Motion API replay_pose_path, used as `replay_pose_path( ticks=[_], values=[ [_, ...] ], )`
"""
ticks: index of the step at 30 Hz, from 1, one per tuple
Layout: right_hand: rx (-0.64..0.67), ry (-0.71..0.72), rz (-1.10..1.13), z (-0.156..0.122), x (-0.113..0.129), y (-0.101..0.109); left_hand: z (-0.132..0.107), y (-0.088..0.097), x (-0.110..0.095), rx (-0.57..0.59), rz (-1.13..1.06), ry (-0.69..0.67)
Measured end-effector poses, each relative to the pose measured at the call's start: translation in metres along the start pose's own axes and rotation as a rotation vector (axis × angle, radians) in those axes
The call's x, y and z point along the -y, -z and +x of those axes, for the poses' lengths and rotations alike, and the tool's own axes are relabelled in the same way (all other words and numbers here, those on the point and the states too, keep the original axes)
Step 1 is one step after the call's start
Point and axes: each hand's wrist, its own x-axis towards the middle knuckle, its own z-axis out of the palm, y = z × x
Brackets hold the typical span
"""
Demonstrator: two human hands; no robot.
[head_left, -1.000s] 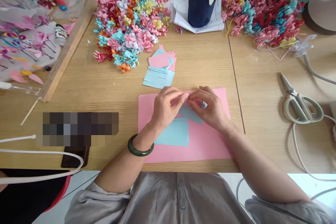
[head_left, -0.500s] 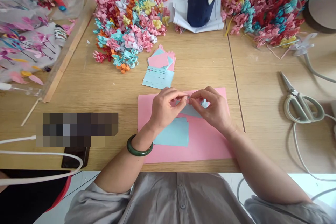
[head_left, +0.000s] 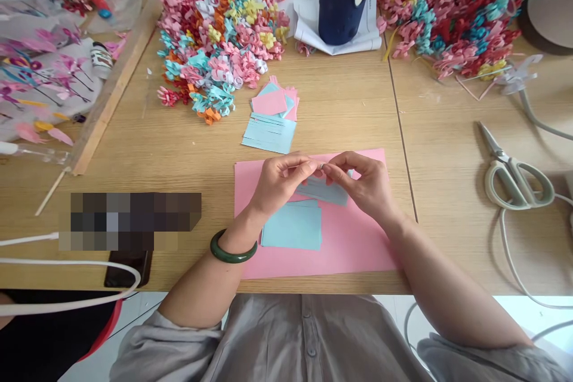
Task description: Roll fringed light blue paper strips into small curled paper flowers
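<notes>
My left hand (head_left: pixel 283 182) and my right hand (head_left: pixel 360 182) meet above a pink sheet (head_left: pixel 353 245). Both are closed in a pinch, thumbs and forefingers around a small pale curled paper strip (head_left: pixel 322 166). Just below the fingers is a light blue slit paper (head_left: pixel 324 191), partly covered by the hands; whether it joins the pinched strip I cannot tell. Nearer to me, a small stack of light blue paper rectangles (head_left: pixel 292 227) lies on the pink sheet. A green bangle (head_left: pixel 233 253) circles my left wrist.
Beyond the sheet lie slit blue paper (head_left: pixel 268 133) and pink cards (head_left: pixel 270 102). Curled paper flowers (head_left: pixel 224 30) heap up at the back, beside a dark blue bottle (head_left: pixel 342 6). Scissors (head_left: pixel 514 179) lie right; a wooden strip (head_left: pixel 116 89) and phone (head_left: pixel 129 268) left.
The fingers have shifted slightly around the pinched strip. My left wrist has moved a little left, and more of the slit blue paper below the hands shows.
</notes>
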Motion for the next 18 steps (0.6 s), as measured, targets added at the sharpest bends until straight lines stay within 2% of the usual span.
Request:
replay_pose_path(
  ticks=[5,10,15,18],
  values=[
    [0.053,-0.012,0.077,0.0018,-0.0004,0.004,0.0027,0.0041,0.0034,0.044,-0.051,0.038],
    [0.058,-0.016,0.093,0.0009,-0.0016,0.0037,0.0031,0.0015,0.0047,0.019,-0.038,0.05],
    [0.039,-0.01,0.06,0.0004,-0.0027,0.0029,0.0027,-0.0008,0.0046,-0.054,-0.011,0.013],
    [0.022,0.001,0.044,0.0014,-0.0029,0.0037,0.0026,-0.0003,0.0032,-0.026,-0.015,0.038]
  ],
)
